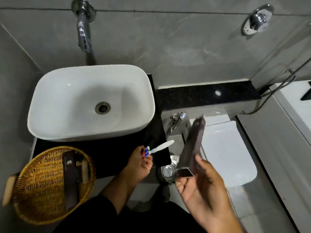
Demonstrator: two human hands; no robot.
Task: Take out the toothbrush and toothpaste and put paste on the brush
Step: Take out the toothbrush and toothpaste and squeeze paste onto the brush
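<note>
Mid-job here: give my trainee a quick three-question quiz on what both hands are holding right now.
1. True or false: the left hand holds both the toothbrush and the toothpaste tube.
2. What is the right hand holding?
A) a cup
B) a dark box
C) a towel
3. Where does the wicker basket sit relative to the sink?

Key: 1 true; 2 B; 3 in front of it, toward the person's left.

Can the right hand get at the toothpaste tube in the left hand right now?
Probably not yet: the right hand is closed around the dark box. The toothpaste tube and toothbrush sit in the left hand.
</note>
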